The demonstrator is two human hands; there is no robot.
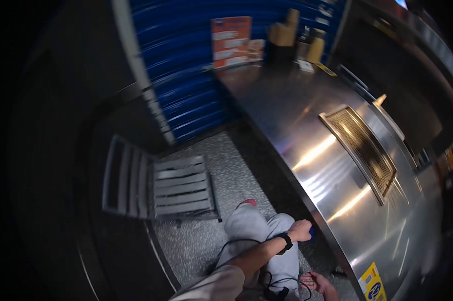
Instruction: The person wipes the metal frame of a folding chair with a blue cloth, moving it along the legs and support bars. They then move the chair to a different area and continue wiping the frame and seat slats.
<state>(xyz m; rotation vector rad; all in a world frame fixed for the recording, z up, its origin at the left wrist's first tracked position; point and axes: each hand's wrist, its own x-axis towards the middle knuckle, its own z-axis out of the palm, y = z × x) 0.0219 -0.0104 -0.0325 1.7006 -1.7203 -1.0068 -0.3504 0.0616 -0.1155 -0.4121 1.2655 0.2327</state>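
My left hand (300,231), with a black band on its wrist, is closed on a small blue object (312,233) beside the steel counter's front edge. Most of that object is hidden by the fingers. Low in the view, my right hand (314,282) has its fingers loosely apart, close to a thin black cable (286,279) that loops over my light grey trousers (281,258). Both hands are lower than the counter top.
A steel counter (271,108) with an inset mesh grille (362,145) runs along the right. Bottles, a wooden holder (281,35) and an orange sign (231,40) stand at its far end by a blue shutter (176,55). A slatted chair (181,185) is at left.
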